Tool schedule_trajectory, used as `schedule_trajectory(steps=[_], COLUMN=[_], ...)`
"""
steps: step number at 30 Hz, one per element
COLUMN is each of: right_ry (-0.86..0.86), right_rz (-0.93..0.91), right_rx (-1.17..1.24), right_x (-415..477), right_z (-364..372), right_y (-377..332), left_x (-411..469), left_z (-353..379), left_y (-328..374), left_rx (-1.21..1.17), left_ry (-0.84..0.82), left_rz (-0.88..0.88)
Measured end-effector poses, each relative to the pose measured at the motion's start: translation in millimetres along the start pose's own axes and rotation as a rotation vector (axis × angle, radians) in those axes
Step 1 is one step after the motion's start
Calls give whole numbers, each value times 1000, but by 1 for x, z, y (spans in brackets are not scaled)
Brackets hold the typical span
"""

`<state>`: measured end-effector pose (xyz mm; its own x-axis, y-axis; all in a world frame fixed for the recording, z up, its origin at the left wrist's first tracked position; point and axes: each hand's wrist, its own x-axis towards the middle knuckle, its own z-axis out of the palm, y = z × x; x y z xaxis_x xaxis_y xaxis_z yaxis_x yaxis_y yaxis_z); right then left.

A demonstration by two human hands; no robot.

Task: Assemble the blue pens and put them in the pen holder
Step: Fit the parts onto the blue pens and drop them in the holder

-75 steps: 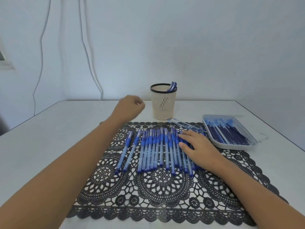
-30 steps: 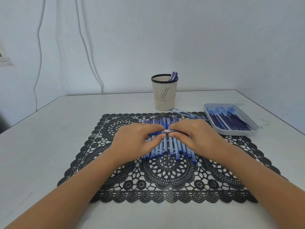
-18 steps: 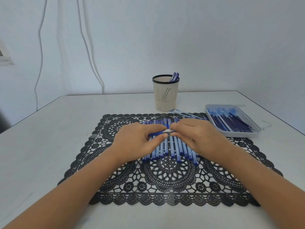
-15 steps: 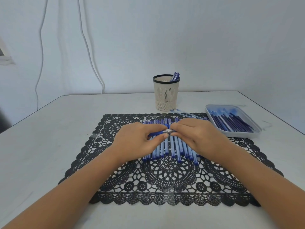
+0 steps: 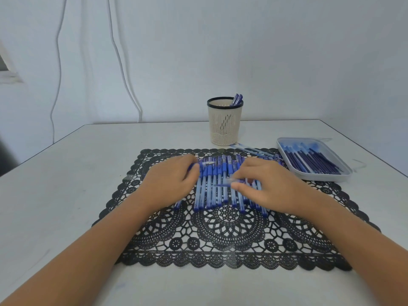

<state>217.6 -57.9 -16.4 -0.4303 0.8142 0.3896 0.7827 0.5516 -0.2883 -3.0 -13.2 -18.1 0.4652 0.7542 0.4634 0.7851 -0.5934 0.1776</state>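
A row of blue pens (image 5: 212,188) lies side by side on the black lace mat (image 5: 227,230). My left hand (image 5: 172,182) hovers over the row's left end, fingers closed on a blue pen piece (image 5: 206,165) whose thin end points right. My right hand (image 5: 271,186) is over the row's right end and pinches a second, blurred blue pen piece (image 5: 223,185). The two pieces are apart. Behind the mat stands the cream pen holder (image 5: 224,127) with a black rim; two blue pens (image 5: 237,99) stick out of it.
A shallow white tray (image 5: 344,176) at the right of the mat holds several dark blue refills and light blue parts. A few loose pen parts (image 5: 254,149) lie between the holder and the tray. Cables hang down the wall at the back left.
Earlier my left hand came back from the holder and both hands gripped one pen together over the row. Now the hands have drawn apart, each with a piece of it.
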Motion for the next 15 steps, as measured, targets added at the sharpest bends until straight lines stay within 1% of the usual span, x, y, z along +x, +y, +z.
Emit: schedule_trajectory(steps=[3,5,9,15], right_ry=[-173,-252,-314,-399], right_rz=[-30,-43,-22,38], right_rx=[78,68,-22,-51], right_x=[-2,-3,-3,-3], right_z=[0,0,2,-3], right_y=[-13,-20,-22,-23], left_x=[2,2,0,0], left_z=[5,9,15,17], left_y=[-7,-10,-10,-3], left_rx=[-29,-14,-27,-53], left_ry=[-41,-56,-10,3], left_rz=[10,34,72,90])
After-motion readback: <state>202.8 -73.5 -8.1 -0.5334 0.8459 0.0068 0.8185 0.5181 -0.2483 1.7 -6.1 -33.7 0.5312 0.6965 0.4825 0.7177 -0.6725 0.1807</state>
